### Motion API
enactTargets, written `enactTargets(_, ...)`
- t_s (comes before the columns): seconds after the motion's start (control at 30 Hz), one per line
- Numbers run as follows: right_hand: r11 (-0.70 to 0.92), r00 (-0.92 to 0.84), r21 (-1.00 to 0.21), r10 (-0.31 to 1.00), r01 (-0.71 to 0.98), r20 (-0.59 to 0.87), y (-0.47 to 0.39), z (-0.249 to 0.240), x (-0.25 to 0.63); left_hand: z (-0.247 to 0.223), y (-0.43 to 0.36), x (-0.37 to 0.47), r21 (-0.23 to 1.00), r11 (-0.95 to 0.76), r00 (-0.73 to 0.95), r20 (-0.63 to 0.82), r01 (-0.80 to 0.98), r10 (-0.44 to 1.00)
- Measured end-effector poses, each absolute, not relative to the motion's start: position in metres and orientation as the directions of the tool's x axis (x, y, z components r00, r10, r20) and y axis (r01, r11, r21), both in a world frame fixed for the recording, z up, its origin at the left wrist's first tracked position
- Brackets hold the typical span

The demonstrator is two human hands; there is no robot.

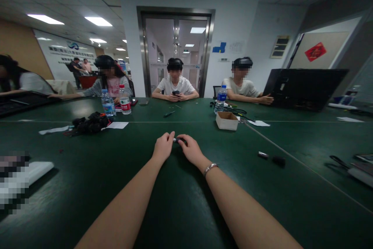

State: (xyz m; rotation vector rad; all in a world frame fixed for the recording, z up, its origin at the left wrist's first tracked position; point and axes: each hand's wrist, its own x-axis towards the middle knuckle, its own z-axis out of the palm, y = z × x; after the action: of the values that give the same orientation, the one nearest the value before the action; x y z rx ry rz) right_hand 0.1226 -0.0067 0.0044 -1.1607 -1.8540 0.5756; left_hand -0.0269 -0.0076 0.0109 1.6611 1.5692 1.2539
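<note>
Both my hands meet over the middle of the green table, gripping a small black-and-silver cylindrical object [175, 140] between them. My left hand [163, 147] is closed on its silver left end. The dark right end sits in the curled fingers of my right hand [190, 149]. Most of the object is hidden by the fingers, so its kind is unclear. Off to the right on the table lie a short silver cylinder [262, 155] and, beside it, a small black piece [279, 161].
Beyond my hands stand an open cardboard box [227, 121] and a water bottle [220, 99]. A screwdriver [169, 114] lies further back. Two bottles [108, 103] and a black bundle [90, 123] are at left. Several people sit around the table [116, 187].
</note>
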Motion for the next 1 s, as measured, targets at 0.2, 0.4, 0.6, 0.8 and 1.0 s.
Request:
enactTargets(0.2,0.443,-0.172,-0.746,0.893,0.498,0.416,-0.006,0.005,0.123,0.014,-0.011,-0.034,0.831,-0.308,0.052,0.321,0.464,0.946)
enactTargets(0.4,0.455,-0.199,-0.718,0.887,0.527,0.416,-0.01,0.008,0.123,0.013,-0.009,-0.035,0.746,-0.226,-0.021,0.306,0.626,0.952)
enactTargets(0.6,0.474,-0.203,-0.722,0.878,0.504,0.434,-0.007,0.005,0.123,0.009,-0.004,-0.036,0.74,-0.302,0.052,0.342,0.601,0.938)
enactTargets(0.8,0.479,-0.183,-0.72,0.872,0.502,0.453,-0.005,0.003,0.123,0.004,0.002,-0.037,0.744,-0.334,0.064,0.367,0.579,0.928)
enactTargets(1.0,0.481,-0.193,-0.716,0.872,0.506,0.449,-0.004,0.001,0.123,0.006,0.001,-0.037,0.755,-0.295,0.057,0.324,0.585,0.944)
